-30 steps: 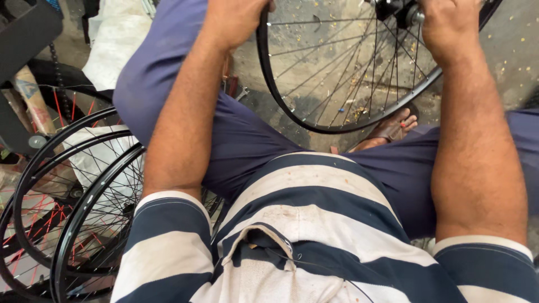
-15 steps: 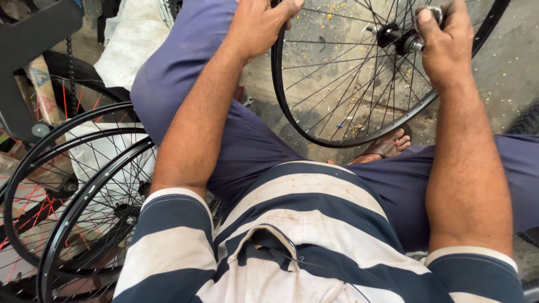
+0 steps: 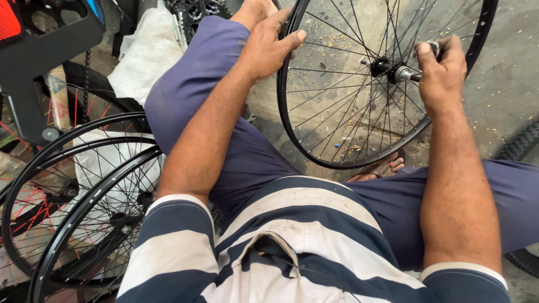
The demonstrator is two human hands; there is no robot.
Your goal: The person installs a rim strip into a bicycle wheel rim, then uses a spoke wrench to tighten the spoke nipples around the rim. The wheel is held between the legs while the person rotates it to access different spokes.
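Black spoked wheel (image 3: 337, 140) between both hands

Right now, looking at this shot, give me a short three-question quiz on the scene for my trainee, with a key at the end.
1. True or false: the left hand grips the black rim of the bicycle wheel.
2. What does the right hand hold? A) a spoke near the rim B) the metal axle end at the hub C) a tyre
3. Where do the spare wheels lie: on the person's left or right?

Key
1. True: fingers wrap the rim's near edge.
2. B: thumb and fingers close on the axle end sticking out of the hub.
3. Left, stacked beside the leg, by a white sack.
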